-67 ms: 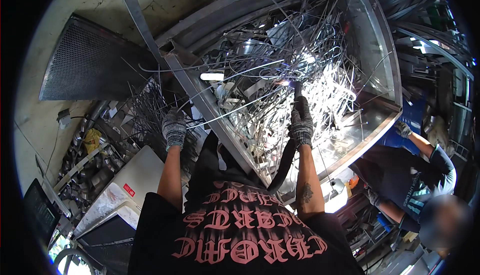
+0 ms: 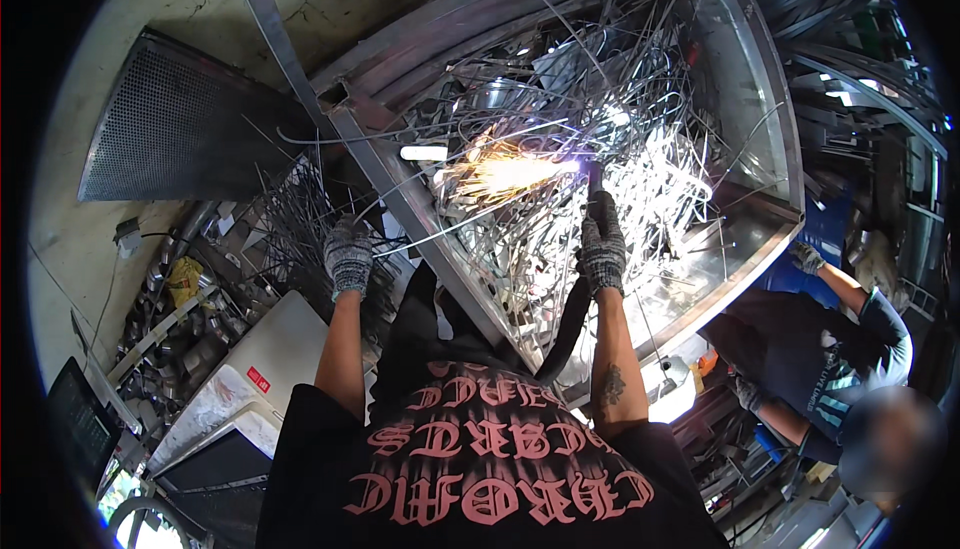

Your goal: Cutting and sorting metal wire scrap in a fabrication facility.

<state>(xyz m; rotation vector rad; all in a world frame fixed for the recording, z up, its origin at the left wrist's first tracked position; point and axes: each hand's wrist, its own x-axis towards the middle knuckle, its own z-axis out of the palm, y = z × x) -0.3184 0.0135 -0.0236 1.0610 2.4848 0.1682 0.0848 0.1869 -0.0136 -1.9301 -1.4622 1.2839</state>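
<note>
In a grey knitted glove, my right hand (image 2: 603,254) grips a dark cutting torch (image 2: 597,181) over the metal bin (image 2: 752,109). Orange sparks (image 2: 505,171) spray leftward from its bright violet tip. A thick black hose (image 2: 570,327) runs down from this hand toward my body. My left hand (image 2: 348,254), gloved too, is closed around a bundle of thin metal rods (image 2: 300,219) outside the bin's left edge. Some rods reach from there over the rim toward the torch tip. Glare hides part of the scrap rods (image 2: 650,199) heaped in the bin.
A perforated metal sheet (image 2: 170,129) leans on the wall at left, above piled metal scrap (image 2: 195,324). A pale cabinet-like box (image 2: 255,379) stands beside my left arm. On the right, a co-worker (image 2: 810,359) in gloves bends beside the bin. Metal strips (image 2: 870,99) crowd the far right.
A bright arc and a fan of orange sparks have appeared at the torch tip, where only a small glow showed before. Both my hands stay in place.
</note>
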